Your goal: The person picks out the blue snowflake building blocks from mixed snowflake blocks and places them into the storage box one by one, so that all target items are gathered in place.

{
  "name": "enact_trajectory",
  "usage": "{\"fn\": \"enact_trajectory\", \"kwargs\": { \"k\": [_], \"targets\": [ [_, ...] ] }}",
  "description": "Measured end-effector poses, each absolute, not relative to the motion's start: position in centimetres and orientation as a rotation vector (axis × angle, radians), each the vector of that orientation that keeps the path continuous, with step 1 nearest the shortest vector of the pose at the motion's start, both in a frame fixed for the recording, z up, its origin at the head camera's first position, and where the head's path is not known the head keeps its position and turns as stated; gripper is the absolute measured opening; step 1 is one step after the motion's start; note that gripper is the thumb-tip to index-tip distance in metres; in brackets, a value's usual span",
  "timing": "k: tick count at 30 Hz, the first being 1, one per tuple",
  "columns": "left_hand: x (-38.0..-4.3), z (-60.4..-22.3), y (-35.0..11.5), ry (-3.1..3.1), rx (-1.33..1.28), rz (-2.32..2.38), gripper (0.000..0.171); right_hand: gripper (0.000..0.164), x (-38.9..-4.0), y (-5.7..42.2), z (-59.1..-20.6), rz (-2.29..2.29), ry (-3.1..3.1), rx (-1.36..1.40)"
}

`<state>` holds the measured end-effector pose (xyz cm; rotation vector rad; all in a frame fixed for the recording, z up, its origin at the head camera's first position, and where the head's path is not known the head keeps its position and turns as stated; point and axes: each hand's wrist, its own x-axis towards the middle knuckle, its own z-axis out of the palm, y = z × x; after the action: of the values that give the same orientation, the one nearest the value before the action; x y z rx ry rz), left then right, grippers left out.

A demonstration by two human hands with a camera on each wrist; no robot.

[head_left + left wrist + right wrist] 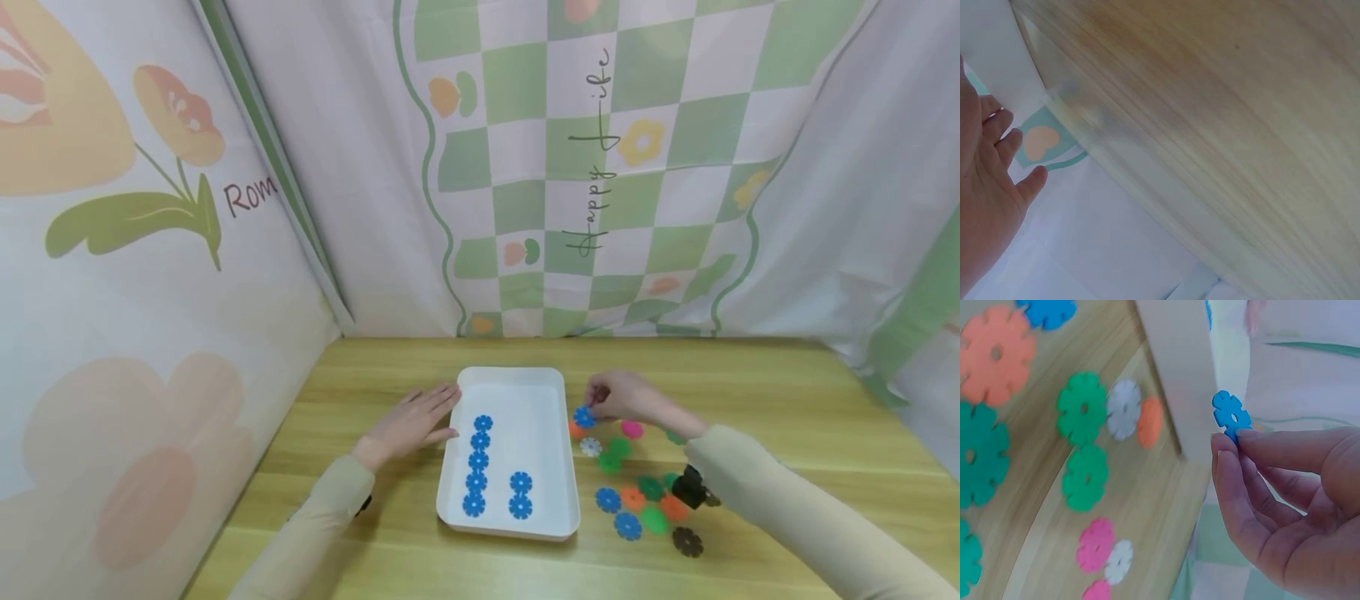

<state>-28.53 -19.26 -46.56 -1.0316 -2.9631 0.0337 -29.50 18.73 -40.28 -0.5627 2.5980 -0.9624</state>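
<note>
My right hand [624, 396] pinches a blue snowflake disc [1227, 414] between thumb and fingertips, raised beside the right wall of a white tray [517, 398]. The disc has a notched, petal-like rim and a hole in its centre. My left hand [412, 421] lies with fingers extended at the tray's left rim; its palm faces the camera in the left wrist view. Inside the tray, several blue snowflake discs [478, 460] form a column along the left side. Two more blue discs [521, 506] stand one above the other at the lower right.
Loose snowflake discs lie on the wooden table [375, 517] right of the tray: blue [627, 526], green [655, 520], orange [633, 498], pink [632, 429], white [591, 447] and dark brown [687, 542]. A checked curtain [517, 200] hangs behind the table; a printed cloth [172, 317] borders its left side.
</note>
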Motion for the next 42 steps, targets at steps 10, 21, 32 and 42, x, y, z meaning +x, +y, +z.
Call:
{"fn": "enact_trajectory", "kwargs": {
  "k": [10, 21, 32, 42],
  "targets": [
    [-28.4, -46.6, -19.3, -2.969, -1.032, 0.011, 0.071, 0.002, -29.6, 15.5, -40.0, -0.925, 2.618, -0.643],
    [-28.7, -46.8, -19.4, -2.985, -1.019, 0.007, 0.073, 0.005, -29.3, 11.8, -41.3, -0.863, 2.547, -0.676],
    [-28.8, -46.7, -19.4, -2.977, -1.040, 0.015, 0.073, 0.007, -28.4, 9.8, -42.8, -0.858, 2.495, -0.665],
    [-29.0, -46.9, -19.5, -2.969, -1.038, 0.034, 0.073, 0.007, -28.3, 9.3, -43.7, -0.798, 2.501, -0.635]
  ]
}}
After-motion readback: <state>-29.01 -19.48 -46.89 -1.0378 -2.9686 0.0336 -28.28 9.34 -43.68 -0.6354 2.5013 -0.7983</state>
